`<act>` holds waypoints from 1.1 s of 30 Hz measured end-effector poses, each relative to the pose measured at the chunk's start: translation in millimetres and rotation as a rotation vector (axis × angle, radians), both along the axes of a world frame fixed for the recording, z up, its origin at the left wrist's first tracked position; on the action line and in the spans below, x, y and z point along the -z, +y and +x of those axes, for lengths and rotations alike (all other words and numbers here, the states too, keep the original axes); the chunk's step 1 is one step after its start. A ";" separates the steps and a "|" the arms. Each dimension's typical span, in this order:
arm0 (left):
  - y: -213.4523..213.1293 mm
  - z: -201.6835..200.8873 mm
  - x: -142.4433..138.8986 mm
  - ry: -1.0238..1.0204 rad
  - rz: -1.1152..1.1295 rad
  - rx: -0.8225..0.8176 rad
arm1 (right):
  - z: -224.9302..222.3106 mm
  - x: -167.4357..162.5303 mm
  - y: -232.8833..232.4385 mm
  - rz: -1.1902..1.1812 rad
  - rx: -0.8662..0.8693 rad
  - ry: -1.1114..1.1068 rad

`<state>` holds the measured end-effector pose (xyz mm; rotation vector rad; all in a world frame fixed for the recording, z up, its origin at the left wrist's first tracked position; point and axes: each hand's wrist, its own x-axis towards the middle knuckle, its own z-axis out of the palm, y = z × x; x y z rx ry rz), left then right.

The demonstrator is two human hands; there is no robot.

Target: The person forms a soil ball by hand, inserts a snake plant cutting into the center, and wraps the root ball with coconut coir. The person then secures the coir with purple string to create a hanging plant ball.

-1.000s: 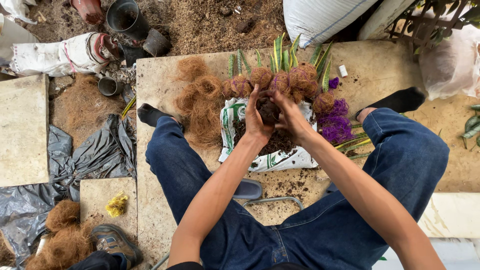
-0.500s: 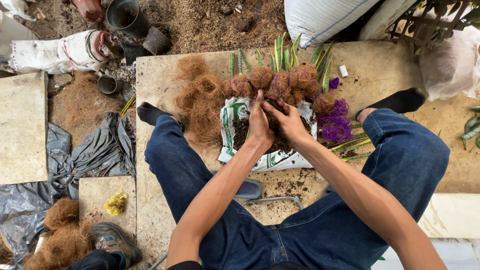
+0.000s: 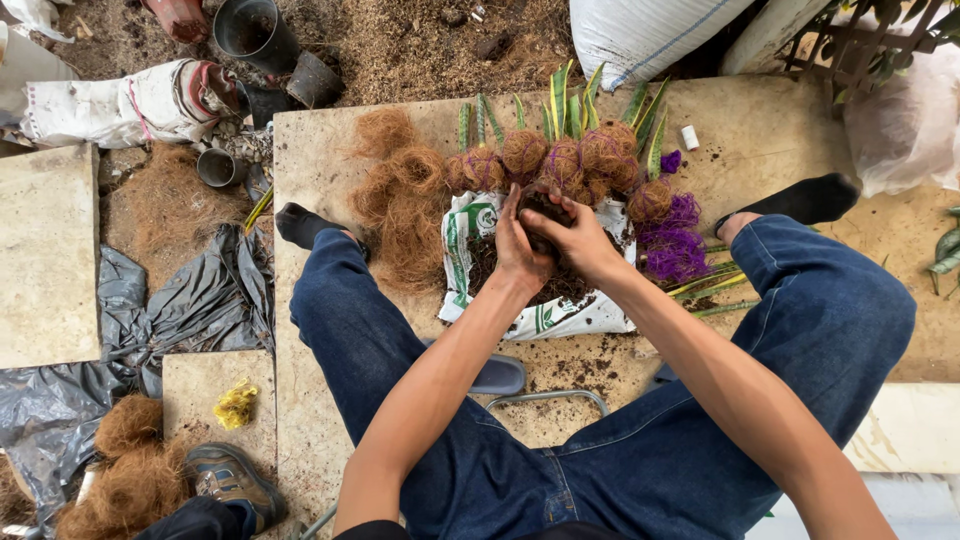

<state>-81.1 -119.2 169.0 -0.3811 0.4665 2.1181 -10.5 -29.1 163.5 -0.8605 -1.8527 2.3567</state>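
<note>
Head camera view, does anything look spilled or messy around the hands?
Yes. Dark soil is scattered on the slab below the white bag, off the bag itself. Both hands, left hand and right hand, cup a clump of soil over it.

Brown coir balls (image 3: 585, 160), purple string (image 3: 672, 245), white/green printed bag (image 3: 470, 235), blue jeans (image 3: 640, 450), dark soil (image 3: 560, 285)

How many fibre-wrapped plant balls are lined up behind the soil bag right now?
5 in plain view: four in a row at, and one lower right by the purple string. The hands may hide another.
</note>
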 end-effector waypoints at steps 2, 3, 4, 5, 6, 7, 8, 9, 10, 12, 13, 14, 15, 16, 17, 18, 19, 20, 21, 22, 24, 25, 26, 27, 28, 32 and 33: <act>0.9 2.6 1.1 0.000 -0.004 -0.007 | 0.6 -0.2 -0.1 0.015 0.009 0.012; 1.1 3.2 0.7 -0.013 -0.014 -0.008 | 1.5 0.3 1.1 0.049 0.012 -0.013; 0.5 2.9 -0.1 -0.025 -0.026 -0.012 | 1.8 1.6 1.9 0.082 0.013 -0.036; -0.1 2.2 -1.4 -0.040 -0.009 0.000 | 1.8 3.2 4.2 0.098 -0.015 -0.080; -1.7 1.0 -3.1 -0.055 0.006 0.014 | 1.9 5.1 7.0 0.113 -0.039 -0.124; -2.3 -0.4 -4.9 -0.068 0.022 0.033 | 1.7 7.1 9.8 0.128 -0.060 -0.167; -3.7 -1.9 -6.6 -0.052 -0.040 0.085 | 2.4 8.9 11.9 -0.063 -0.033 -0.115; -6.1 -3.2 -8.1 -0.039 -0.102 0.136 | 3.4 10.4 13.6 -0.254 -0.007 -0.065; -7.1 -3.7 -9.2 -0.026 -0.165 0.182 | 3.3 11.5 14.3 -0.445 0.015 -0.013; -4.7 -2.8 -9.6 0.108 0.004 0.144 | 2.1 11.9 14.9 -0.496 0.017 -0.068; -3.9 -2.3 -9.1 0.177 0.086 0.124 | 1.7 11.2 14.5 -0.522 0.017 -0.095; -3.1 -2.0 -7.8 0.164 0.093 0.122 | 0.7 10.0 13.4 -0.527 0.017 -0.095; -3.1 -1.8 -6.3 0.152 0.101 0.127 | 0.0 8.4 11.6 -0.531 0.024 -0.092; -2.8 -1.7 -4.5 0.137 0.110 0.131 | -0.1 6.3 10.7 -0.535 0.031 -0.092; -2.6 -2.1 -2.5 0.139 0.131 0.132 | -0.2 4.0 9.9 -0.509 0.049 -0.093; -3.0 -2.2 -0.4 0.139 0.151 0.132 | 0.2 1.8 8.5 -0.483 0.067 -0.094; -3.0 -2.8 1.7 0.141 0.171 0.135 | -0.5 0.1 6.7 -0.457 0.086 -0.094; -2.4 -2.6 3.3 0.155 0.199 0.137 | -1.5 -1.6 4.9 -0.430 0.118 -0.062; -1.6 -1.9 5.0 0.169 0.227 0.139 | -2.5 -2.6 2.9 -0.402 0.148 -0.030; -0.9 -1.1 6.3 0.183 0.254 0.140 | -2.9 -3.5 1.4 -0.375 0.178 0.001; 0.3 -0.9 7.7 0.133 0.259 0.142 | -3.0 -4.4 -0.9 -0.258 0.188 0.030; 1.3 -0.6 8.0 0.107 0.262 0.144 | -2.4 -4.4 -1.4 -0.198 0.194 0.043; 1.5 -1.3 8.1 0.117 0.247 0.141 | -1.9 -4.1 -1.9 -0.215 0.206 0.021; 2.8 -3.2 7.9 0.128 0.235 0.139 | -1.1 -3.8 -1.5 -0.229 0.219 -0.001; 3.9 -5.1 7.5 0.138 0.222 0.139 | -0.4 -3.2 -1.4 -0.244 0.233 -0.023; 3.0 -11.4 5.7 0.043 0.332 0.111 | 0.9 -1.1 -0.9 -0.211 0.064 0.120; 1.8 -11.2 5.5 0.063 0.347 0.106 | 0.5 -0.7 -1.8 -0.208 0.078 0.120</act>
